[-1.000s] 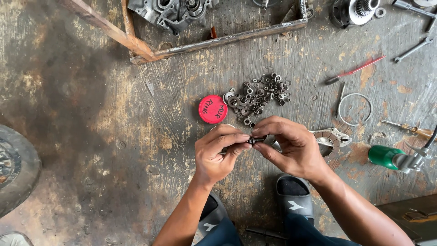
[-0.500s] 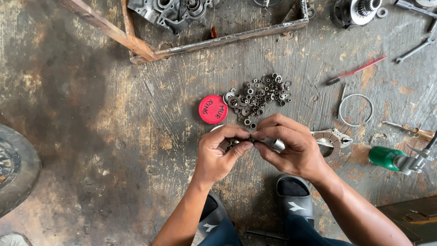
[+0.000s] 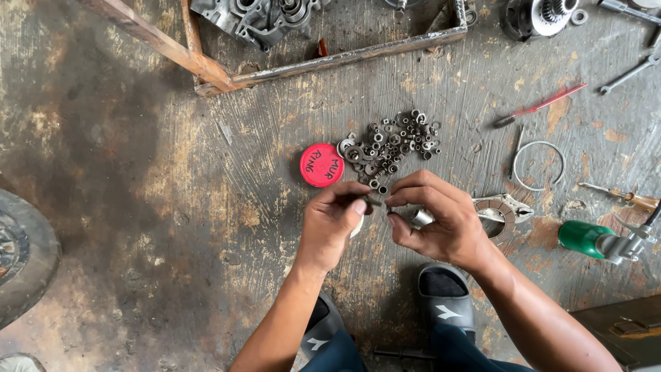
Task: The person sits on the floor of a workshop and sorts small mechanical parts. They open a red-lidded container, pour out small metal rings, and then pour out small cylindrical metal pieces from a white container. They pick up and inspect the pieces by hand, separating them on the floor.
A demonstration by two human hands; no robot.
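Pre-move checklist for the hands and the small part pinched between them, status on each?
1. Left hand grips a small dark part at its fingertips: ok.
2. Right hand meets that part from the other side: ok.
3. What kind of part it is, bolt or pin: cannot tell, too small.
4. Pile of nuts and washers sits on the floor just beyond the hands: ok.
5. Red lid lies flat beside the pile, apart from both hands: ok.
6. Pliers lie right of the right hand, untouched: ok.

Stained concrete floor (image 3: 138, 172) bears nuts (image 3: 392, 141), red lid (image 3: 321, 165).
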